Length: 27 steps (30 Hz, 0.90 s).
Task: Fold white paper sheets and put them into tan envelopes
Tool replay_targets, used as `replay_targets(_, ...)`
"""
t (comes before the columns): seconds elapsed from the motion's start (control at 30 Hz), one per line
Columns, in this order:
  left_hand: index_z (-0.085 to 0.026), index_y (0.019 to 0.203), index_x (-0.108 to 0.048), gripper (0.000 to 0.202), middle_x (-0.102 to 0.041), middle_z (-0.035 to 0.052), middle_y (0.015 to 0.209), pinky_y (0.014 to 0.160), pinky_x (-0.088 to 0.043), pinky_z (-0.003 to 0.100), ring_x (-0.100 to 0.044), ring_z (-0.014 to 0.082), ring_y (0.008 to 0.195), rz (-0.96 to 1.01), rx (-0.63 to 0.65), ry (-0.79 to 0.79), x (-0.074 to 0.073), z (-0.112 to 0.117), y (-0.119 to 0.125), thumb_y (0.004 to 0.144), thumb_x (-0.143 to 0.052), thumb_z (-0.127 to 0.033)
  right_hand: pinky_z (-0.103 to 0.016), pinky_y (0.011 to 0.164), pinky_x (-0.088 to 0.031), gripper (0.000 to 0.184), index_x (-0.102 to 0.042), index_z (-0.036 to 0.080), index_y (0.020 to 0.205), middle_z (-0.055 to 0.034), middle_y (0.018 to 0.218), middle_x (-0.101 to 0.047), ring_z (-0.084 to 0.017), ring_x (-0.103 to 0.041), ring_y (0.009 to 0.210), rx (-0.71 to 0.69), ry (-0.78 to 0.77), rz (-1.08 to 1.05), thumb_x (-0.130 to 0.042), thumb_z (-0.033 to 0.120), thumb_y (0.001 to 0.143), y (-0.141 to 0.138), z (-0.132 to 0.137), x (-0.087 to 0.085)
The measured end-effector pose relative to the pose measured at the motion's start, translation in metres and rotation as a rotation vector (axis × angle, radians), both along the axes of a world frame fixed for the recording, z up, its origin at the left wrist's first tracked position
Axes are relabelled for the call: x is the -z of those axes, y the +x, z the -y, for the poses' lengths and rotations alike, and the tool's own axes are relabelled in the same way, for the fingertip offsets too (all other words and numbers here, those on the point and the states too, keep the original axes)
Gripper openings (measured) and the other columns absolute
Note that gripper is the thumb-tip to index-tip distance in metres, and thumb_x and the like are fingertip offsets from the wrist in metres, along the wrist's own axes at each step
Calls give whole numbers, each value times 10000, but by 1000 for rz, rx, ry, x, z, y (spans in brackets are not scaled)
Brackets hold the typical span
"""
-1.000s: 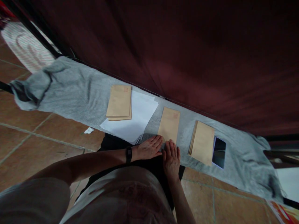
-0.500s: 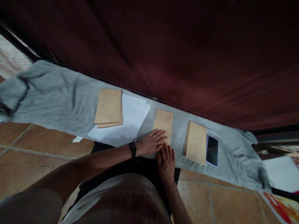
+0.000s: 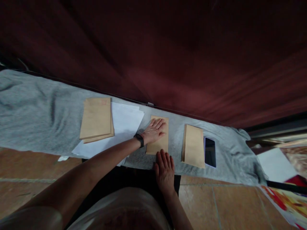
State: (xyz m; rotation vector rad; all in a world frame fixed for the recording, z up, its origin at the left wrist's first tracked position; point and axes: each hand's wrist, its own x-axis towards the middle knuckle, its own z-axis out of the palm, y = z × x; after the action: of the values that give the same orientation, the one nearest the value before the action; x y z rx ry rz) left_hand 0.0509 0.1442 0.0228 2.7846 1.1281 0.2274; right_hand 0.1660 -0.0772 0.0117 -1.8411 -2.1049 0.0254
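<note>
Head view: a brown envelope [image 3: 159,146] lies on the grey cloth [image 3: 176,137] in front of the person, its long side running away from the body. The left hand [image 3: 154,130], with a dark watch [image 3: 139,140] on its wrist, lies palm down across the envelope's upper and middle part, fingers stretched out flat and clasping nothing. The right hand [image 3: 165,171] is palm down nearer the body, its fingers extended and loosely together, gripping nothing; its longest fingertips overlap the envelope's near edge, though whether they press on it cannot be told.

To the left of the envelope, a stack of brown envelopes [image 3: 96,117] rests partly on white sheets [image 3: 127,119], its lower pieces jutting out at the near edge and right side. The left forearm passes over the near part of these sheets. To the right of the hands lies a second brown stack [image 3: 194,146], with a dark-screened phone [image 3: 210,152] just beside its right edge. A dark red curtain [image 3: 168,64] hangs behind the cloth, and tiled floor [image 3: 235,201] shows below.
</note>
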Motion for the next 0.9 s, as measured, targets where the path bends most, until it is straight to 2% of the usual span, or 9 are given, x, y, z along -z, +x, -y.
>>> replay_targets(0.2, -148, 1579, -300, 632, -256, 97, 1667, 1264, -66, 479, -161, 249, 1558, 1, -42, -53, -5, -26, 13, 1035, -317, -470, -523, 1211, -272, 559, -289, 228, 1593, -71, 1616, -369, -278, -343, 1496, -3, -2, 23, -410, 266, 1049, 0, -1, -1)
replay_targets(0.37, -182, 1568, -339, 606, -301, 73, 1654, 1260, -84, 491, -211, 257, 1544, 20, -68, -54, 1, -33, 19, 1031, -307, -459, -520, 1211, -270, 564, -301, 224, 1590, -72, 1618, -365, -284, -348, 1493, 1, -8, 22, -423, 257, 1041, -1, -1, -1)
replay_targets(0.57, -207, 1559, -362, 571, -363, 66, 1629, 1255, -94, 519, -261, 257, 1526, 69, -26, -14, 10, -28, 23, 1020, -327, -393, -522, 1195, -307, 562, -322, 241, 1583, -75, 1599, -401, -285, -393, 1468, 11, 0, 3, -437, 267, 1034, -2, -2, -4)
replay_targets(0.77, -195, 1538, -400, 548, -366, 59, 1629, 1266, -108, 453, -260, 223, 1527, 100, 17, 14, 14, -16, 24, 1020, -337, -361, -496, 1197, -312, 516, -390, 300, 1549, -42, 1603, -401, -266, -407, 1459, 61, -13, -23, -449, 291, 1037, -5, -2, -10)
replay_targets(0.9, -175, 1525, -419, 537, -376, 60, 1623, 1267, -113, 441, -266, 217, 1525, 95, 45, 12, 12, -2, 21, 1026, -335, -353, -508, 1197, -311, 519, -388, 294, 1551, -50, 1611, -387, -274, -396, 1465, 49, -26, -2, -453, 285, 1035, -4, -2, -9)
